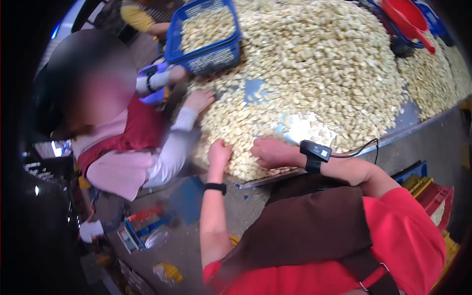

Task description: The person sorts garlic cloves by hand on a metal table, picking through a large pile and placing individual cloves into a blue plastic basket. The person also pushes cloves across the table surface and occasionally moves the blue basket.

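Observation:
Pale cream pieces [314,64], which look like peeled garlic cloves, are heaped over a metal table [408,115]. My left hand [220,152] rests at the near left edge of the heap, its fingers curled down into the pieces. To its right, my right hand [275,151] is also closed, knuckles up, fingertips among the cloves. Whatever is between the fingers of either hand is hidden. A black band [215,188] circles my left wrist, and a small black device [315,151] with a cable is strapped to my right wrist.
On my left, a co-worker's hand [199,100] touches the heap. Beyond it stands a blue basket [201,59] of the same pieces. A red scoop [408,22] lies at the far right. Coloured crates [432,196] stand low at the right.

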### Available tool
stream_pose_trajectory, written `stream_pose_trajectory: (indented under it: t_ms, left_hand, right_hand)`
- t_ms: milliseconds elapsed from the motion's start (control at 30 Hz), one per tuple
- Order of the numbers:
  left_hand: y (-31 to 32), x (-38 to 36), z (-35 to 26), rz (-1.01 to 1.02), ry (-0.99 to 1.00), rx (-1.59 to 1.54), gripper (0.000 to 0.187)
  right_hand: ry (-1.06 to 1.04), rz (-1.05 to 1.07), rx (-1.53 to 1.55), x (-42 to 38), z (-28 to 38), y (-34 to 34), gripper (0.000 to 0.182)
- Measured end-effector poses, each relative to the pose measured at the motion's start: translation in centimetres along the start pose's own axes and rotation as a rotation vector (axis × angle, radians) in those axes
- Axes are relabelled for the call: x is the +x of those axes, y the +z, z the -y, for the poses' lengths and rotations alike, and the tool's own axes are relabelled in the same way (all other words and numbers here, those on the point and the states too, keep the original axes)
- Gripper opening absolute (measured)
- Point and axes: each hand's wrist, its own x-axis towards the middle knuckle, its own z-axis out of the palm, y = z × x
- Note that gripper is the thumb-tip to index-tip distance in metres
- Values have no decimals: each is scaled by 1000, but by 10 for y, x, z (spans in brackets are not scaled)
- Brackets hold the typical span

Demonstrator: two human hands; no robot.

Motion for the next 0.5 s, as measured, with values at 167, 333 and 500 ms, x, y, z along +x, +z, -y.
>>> stream_pose_trajectory:
  t_ms: [167, 333, 500]
  left_hand:
    - [-49, -37, -40, 472, -230, -1135, 12]
    - [-22, -39, -99, 945, -92, -1700, 14]
    - [33, -13, -205, 635, 90, -912, 19]
  right_hand:
    - [607, 149, 1385, -84, -43, -96, 12]
    - [707, -288, 1534, -119, -72, -148, 17]
    - [806, -289, -373, -67, -99, -142, 9]
